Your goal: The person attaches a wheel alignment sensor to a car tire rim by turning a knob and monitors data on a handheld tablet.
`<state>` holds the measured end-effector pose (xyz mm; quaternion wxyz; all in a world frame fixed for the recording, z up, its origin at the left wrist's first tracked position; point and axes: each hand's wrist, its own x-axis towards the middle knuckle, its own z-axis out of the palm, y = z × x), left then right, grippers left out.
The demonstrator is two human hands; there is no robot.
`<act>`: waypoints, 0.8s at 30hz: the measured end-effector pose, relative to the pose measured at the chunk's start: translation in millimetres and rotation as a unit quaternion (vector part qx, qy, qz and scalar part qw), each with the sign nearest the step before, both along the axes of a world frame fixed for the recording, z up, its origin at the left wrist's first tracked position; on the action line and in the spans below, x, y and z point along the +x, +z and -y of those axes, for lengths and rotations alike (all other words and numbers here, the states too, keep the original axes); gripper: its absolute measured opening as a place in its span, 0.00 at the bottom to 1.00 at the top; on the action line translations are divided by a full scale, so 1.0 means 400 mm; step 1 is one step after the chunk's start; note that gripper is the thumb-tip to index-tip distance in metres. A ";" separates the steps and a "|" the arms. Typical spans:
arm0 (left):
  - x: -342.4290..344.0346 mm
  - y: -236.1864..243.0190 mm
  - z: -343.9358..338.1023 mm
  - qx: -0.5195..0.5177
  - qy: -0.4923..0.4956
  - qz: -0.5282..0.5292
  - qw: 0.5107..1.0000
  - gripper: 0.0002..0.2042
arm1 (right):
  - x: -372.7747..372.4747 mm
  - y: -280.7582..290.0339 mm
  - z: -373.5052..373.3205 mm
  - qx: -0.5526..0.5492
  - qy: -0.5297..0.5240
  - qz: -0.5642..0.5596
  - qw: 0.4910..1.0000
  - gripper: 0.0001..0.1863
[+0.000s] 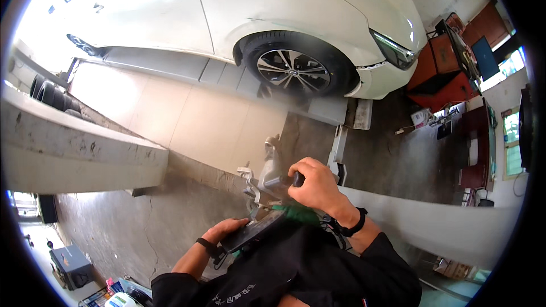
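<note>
In front of my body I hold a silver metal wheel clamp (272,166) with jutting arms and hooked ends. A flat black box (253,233) is on its near side, close to my black shirt. My left hand (226,228) grips the box's left edge, fingers partly hidden beneath it. My right hand (318,186) is closed around the clamp's black knob (298,179). Something green (298,214) shows below the right hand. Beyond the clamp and apart from it is the front wheel (293,71) of a white car (296,5).
The car stands on a grey lift platform (159,63). A pale beam (85,148) juts in from the left, and another pale beam (438,222) runs along the right. Stacked tyres (48,92) are at far left. A red cabinet (441,74) stands past the car's front.
</note>
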<state>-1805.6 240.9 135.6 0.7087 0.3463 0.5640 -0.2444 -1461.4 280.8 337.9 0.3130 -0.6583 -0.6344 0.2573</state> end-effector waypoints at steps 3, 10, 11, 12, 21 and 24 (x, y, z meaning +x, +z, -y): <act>0.077 -0.037 -0.167 0.003 -0.026 0.006 1.000 0.29 | 0.050 -0.025 -0.155 0.016 -0.020 0.002 1.000 0.11; 0.258 -0.080 -0.490 -0.018 0.035 0.042 0.998 0.31 | 0.164 -0.070 -0.450 0.014 -0.034 0.010 0.999 0.14; 0.258 -0.145 -0.495 -0.024 0.028 0.039 0.999 0.31 | 0.173 -0.081 -0.469 0.009 -0.033 0.015 0.999 0.14; 0.278 -0.203 -0.515 -0.019 0.021 0.042 0.999 0.32 | 0.187 -0.094 -0.500 0.014 -0.031 0.025 0.999 0.14; 0.286 -0.411 -0.648 -0.020 0.005 0.101 0.995 0.29 | 0.218 -0.091 -0.619 -0.062 -0.097 0.013 0.993 0.10; 0.284 -0.085 -0.768 -0.127 0.039 0.088 0.987 0.28 | 0.201 -0.022 -0.634 -0.086 -0.122 -0.008 0.989 0.10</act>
